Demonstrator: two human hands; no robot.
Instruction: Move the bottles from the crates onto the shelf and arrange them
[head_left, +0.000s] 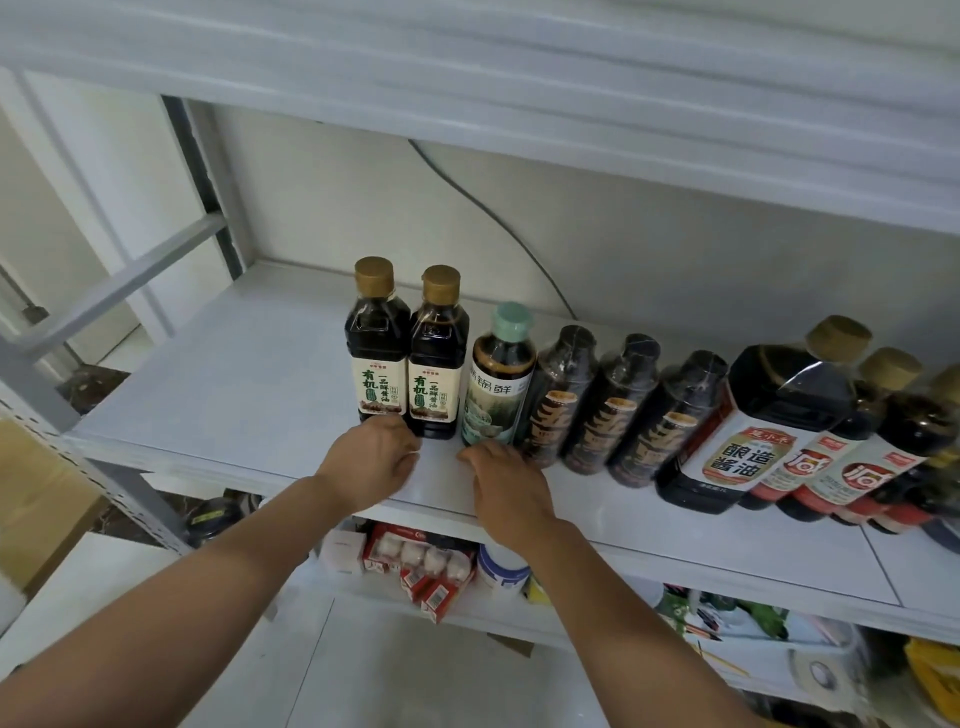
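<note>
- A white shelf (234, 374) runs across the view, with an upper shelf (467, 78) of the same white close above it.
- Behind them is a plain cream wall (649, 234); a dark cable (483, 208) curves down it.
- At the left stand a grey perforated upright (111, 470) and a slanted grey brace (130, 280).
- A lower shelf (519, 631) holds red-and-white packs (426, 569) and a white tub (501, 569).
- A cardboard box (41, 493) sits at far left, with dark marbled floor (91, 382) above it in the view.
- The light is soft and even.
</note>
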